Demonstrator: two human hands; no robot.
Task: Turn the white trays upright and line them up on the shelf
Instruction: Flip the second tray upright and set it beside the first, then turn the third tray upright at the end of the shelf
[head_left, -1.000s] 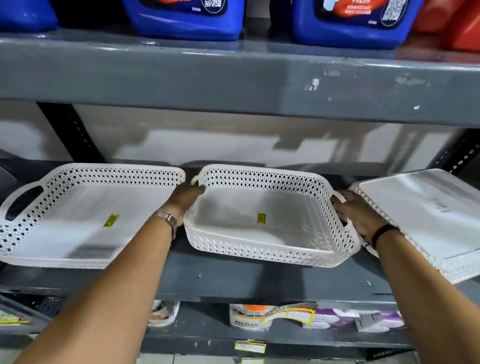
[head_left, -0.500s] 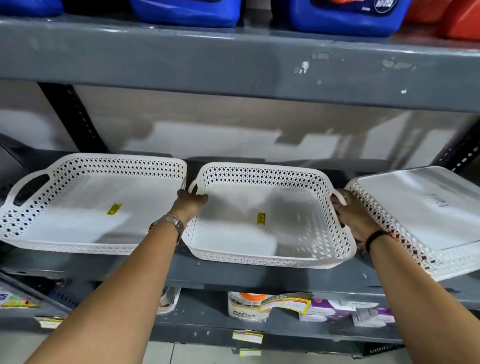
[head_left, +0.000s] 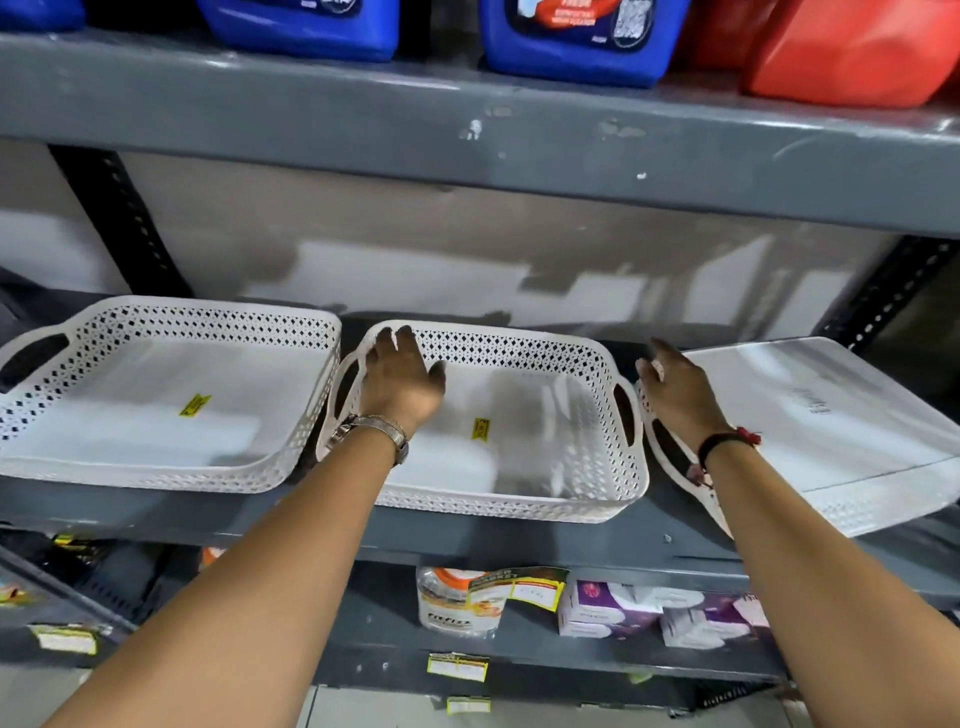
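Note:
Three white lattice-walled trays sit on the grey middle shelf (head_left: 519, 535). The left tray (head_left: 47, 467) stands upright with a yellow sticker inside. The middle tray (head_left: 587, 499) is upright too, close beside it. The right tray (head_left: 831, 415) lies upside down, its flat bottom facing up. My left hand (head_left: 400, 376) hovers over the middle tray's left end, fingers apart, holding nothing. My right hand (head_left: 675, 387) is spread over the left edge of the overturned tray, between it and the middle tray, gripping nothing.
The upper shelf (head_left: 467, 119) hangs low overhead with blue jugs (head_left: 571, 36) and a red jug (head_left: 857, 57). Black slotted uprights (head_left: 124, 218) stand at both back sides. The lower shelf holds a bottle (head_left: 452, 603) and small boxes (head_left: 649, 613).
Both hands have let go of the middle tray's handles. The left hand rose over the tray's left end, and the right hand shifted right onto the overturned tray's edge.

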